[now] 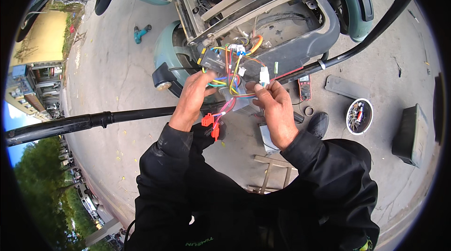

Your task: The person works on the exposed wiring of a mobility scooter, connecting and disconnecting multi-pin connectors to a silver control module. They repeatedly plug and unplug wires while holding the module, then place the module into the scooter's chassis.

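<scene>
A bundle of coloured wires runs out of the open body of a teal vehicle. My left hand grips the wires close under a black module. My right hand pinches a white plug connector at the end of some wires. A silver finned controller box sits between the two hands, partly hidden. Red connectors dangle below my left wrist on thin wires.
A long black bar crosses from left to upper right. On the concrete lie a multimeter, a white bowl of small parts, a black box, a grey plate, a teal drill and a metal frame.
</scene>
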A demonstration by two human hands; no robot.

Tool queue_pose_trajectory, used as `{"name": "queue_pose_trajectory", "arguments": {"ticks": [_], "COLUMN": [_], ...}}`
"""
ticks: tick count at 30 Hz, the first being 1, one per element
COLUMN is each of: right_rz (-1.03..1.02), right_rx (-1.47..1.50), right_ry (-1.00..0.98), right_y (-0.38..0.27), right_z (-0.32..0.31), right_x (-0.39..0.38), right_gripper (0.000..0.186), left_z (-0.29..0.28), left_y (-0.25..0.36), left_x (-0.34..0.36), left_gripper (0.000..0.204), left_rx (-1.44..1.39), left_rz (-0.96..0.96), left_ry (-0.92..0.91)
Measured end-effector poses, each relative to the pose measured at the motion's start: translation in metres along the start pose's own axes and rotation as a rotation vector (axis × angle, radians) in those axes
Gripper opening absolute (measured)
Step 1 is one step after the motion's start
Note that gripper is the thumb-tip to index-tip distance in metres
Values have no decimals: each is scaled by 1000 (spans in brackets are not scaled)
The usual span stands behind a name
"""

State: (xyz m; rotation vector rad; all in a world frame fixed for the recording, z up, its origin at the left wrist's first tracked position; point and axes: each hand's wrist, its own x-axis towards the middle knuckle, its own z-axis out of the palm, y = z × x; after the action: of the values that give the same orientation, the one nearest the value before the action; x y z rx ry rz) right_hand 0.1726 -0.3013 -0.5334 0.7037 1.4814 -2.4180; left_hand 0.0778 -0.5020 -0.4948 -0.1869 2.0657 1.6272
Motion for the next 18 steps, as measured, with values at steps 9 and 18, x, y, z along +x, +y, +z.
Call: {"name": "queue_pose_trajectory", "arguments": {"ticks": [9, 18], "right_rz": [-2, 85], "right_rx": [45, 43], "right_ry": [-4, 37], "right_y": [-11, -9], "right_z": [4, -15], "right_x": [6, 0], "right_gripper": [29, 34], "left_z": [4, 5], "left_y": [8, -15], "left_x": [18, 7], "left_gripper": [40, 39], "left_rx": [31, 189], "left_rz": [10, 44], "left_ry": [31, -48]}}
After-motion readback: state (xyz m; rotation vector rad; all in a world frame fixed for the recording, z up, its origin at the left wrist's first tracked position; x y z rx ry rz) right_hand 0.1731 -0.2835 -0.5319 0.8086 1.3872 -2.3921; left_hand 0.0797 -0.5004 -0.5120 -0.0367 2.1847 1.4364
